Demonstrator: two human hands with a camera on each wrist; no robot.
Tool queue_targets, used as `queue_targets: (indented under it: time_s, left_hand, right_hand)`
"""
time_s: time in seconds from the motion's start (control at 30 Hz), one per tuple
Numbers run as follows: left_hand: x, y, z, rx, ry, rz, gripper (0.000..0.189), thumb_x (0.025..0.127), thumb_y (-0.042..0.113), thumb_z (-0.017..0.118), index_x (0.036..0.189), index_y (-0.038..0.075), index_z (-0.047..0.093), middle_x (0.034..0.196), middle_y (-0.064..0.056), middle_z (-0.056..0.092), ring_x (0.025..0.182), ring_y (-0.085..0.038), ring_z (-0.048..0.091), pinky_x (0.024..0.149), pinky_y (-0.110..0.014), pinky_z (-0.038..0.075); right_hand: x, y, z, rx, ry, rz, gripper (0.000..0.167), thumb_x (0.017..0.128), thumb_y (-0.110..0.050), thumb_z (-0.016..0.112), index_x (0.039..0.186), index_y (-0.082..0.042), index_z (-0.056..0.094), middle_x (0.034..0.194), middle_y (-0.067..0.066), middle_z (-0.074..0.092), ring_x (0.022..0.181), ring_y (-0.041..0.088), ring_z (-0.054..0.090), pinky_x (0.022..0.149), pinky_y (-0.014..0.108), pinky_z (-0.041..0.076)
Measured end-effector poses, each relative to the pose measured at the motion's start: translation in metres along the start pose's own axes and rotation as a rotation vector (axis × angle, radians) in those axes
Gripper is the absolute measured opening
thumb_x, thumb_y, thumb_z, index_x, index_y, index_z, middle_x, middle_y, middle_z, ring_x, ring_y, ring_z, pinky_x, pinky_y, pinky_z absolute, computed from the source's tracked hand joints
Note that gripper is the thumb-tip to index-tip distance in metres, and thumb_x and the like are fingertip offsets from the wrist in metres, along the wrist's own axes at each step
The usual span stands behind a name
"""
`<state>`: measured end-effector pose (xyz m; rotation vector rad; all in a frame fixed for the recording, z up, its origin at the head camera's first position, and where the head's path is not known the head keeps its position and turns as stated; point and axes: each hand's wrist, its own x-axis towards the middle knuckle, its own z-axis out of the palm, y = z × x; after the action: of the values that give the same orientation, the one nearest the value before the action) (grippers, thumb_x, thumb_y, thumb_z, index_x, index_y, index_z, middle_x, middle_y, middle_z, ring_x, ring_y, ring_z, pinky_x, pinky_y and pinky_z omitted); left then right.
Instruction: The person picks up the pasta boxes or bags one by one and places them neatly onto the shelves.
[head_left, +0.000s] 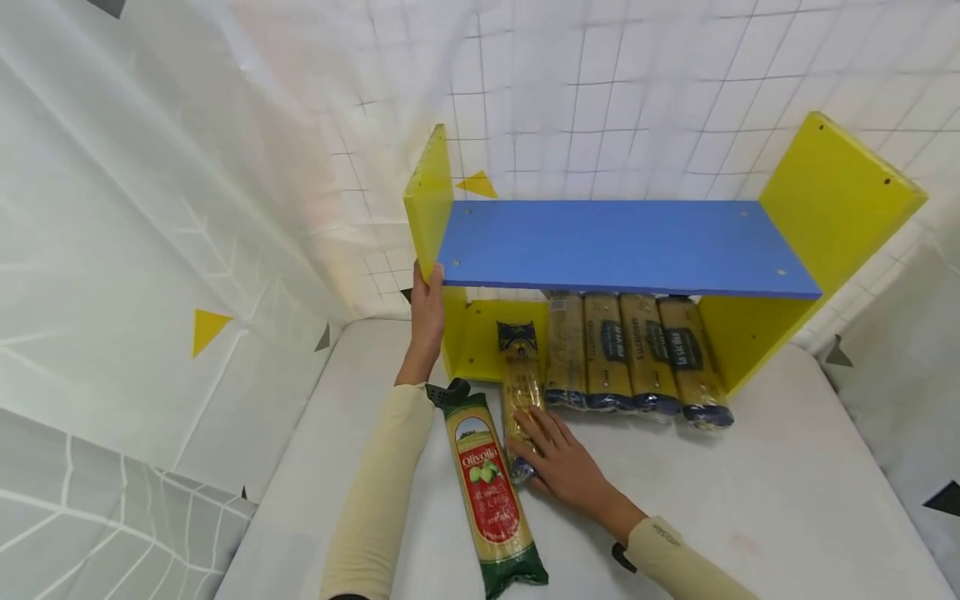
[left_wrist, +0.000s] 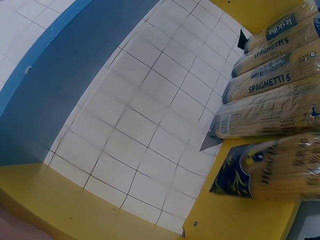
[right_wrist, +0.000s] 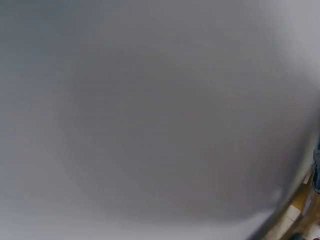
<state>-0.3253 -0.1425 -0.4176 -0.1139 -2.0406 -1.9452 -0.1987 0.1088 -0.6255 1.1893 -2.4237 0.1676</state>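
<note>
My left hand [head_left: 427, 321] holds the front edge of the left yellow side panel [head_left: 430, 196] of a yellow-and-blue shelf unit, just under the blue board [head_left: 622, 246]. Spread fingers of my right hand [head_left: 564, 462] rest on the near part of a clear-wrapped spaghetti pack [head_left: 521, 367]. That pack's dark blue far end [left_wrist: 235, 172] lies over the yellow bottom [left_wrist: 220, 212] of the shelf. Left of it, on the white table, lies a green-and-red Olivoilà pasta pack [head_left: 491, 492]. The right wrist view shows mostly blurred pale surface, without the hand.
Several spaghetti packs [head_left: 609, 350] lie side by side under the blue board, against one another toward the right yellow panel [head_left: 832, 208]. Their near ends stick out over the table [head_left: 750, 500]. A white gridded sheet [head_left: 600, 100] hangs behind the shelf.
</note>
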Motion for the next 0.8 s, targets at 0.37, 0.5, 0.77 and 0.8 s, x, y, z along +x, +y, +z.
queue_targets:
  time_s: [0.37,0.5,0.77,0.8]
  left_hand:
    - [0.000,-0.002,-0.002,0.041,-0.002,-0.020,0.051,0.111,0.042,0.037,0.158,0.022,0.029,0.144,-0.013,0.048,0.128,-0.024,0.046,0.114,-0.050,0.035]
    - [-0.001,-0.001,-0.002,0.044,0.001,-0.019,0.051,0.111,0.041,0.037,0.158,0.022,0.029,0.144,-0.013,0.048,0.130,-0.026,0.046,0.116,-0.051,0.035]
    - [0.002,-0.002,-0.002,0.028,-0.012,-0.002,0.051,0.112,0.041,0.037,0.158,0.022,0.029,0.145,-0.013,0.047,0.132,-0.025,0.045,0.118,-0.053,0.033]
    - [0.002,-0.002,-0.002,0.026,-0.012,-0.003,0.051,0.112,0.041,0.037,0.158,0.023,0.028,0.145,-0.013,0.047,0.132,-0.025,0.045,0.118,-0.053,0.033]
  right_hand:
    - [0.050,0.012,-0.010,-0.025,-0.036,0.197,0.061,0.091,-0.040,0.076,0.146,-0.022,0.057,0.156,0.019,0.049,0.141,0.047,0.048,0.119,0.063,0.035]
    - [0.059,0.024,-0.009,-0.039,-0.040,0.195,0.058,0.091,-0.039,0.077,0.143,-0.021,0.058,0.153,0.021,0.050,0.138,0.048,0.050,0.114,0.064,0.040]
    - [0.076,0.046,0.001,-0.081,-0.085,0.253,0.054,0.094,-0.037,0.075,0.143,-0.023,0.057,0.156,0.017,0.048,0.143,0.045,0.047,0.114,0.060,0.043]
    - [0.076,0.048,0.003,-0.079,-0.085,0.258,0.054,0.094,-0.036,0.075,0.144,-0.024,0.057,0.156,0.017,0.048,0.144,0.045,0.046,0.114,0.060,0.043]
